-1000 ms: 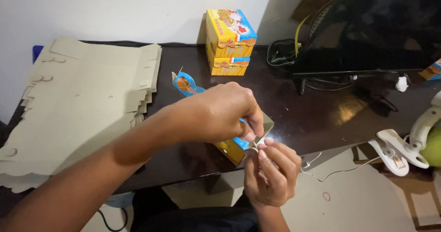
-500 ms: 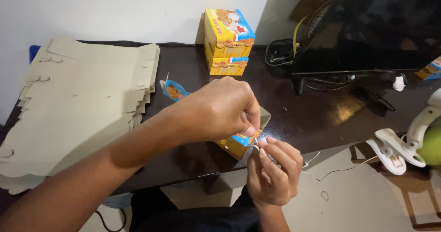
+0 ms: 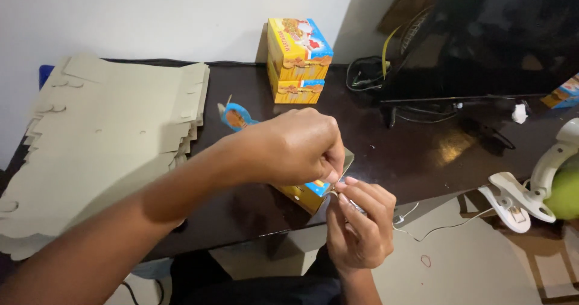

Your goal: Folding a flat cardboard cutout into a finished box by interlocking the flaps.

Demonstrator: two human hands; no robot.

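Observation:
My left hand (image 3: 298, 148) reaches across from the left and grips a small yellow and blue carton (image 3: 307, 194) held over the front edge of the dark desk (image 3: 416, 160). Most of the carton is hidden under that hand; a blue and orange flap (image 3: 236, 118) sticks out behind it. My right hand (image 3: 360, 226) comes up from below and pinches the carton's near corner with thumb and fingers, touching the left hand's fingertips.
A thick stack of flat grey cardboard blanks (image 3: 96, 142) covers the desk's left side. Two folded yellow cartons (image 3: 297, 57) stand stacked at the back. A black monitor (image 3: 488, 39) with cables is at the right. A white clip lamp (image 3: 522, 199) hangs off the desk's right end.
Both hands stay at the same spot on the carton; the fingers shift slightly. The blue flap behind my left hand has moved a little to the left.

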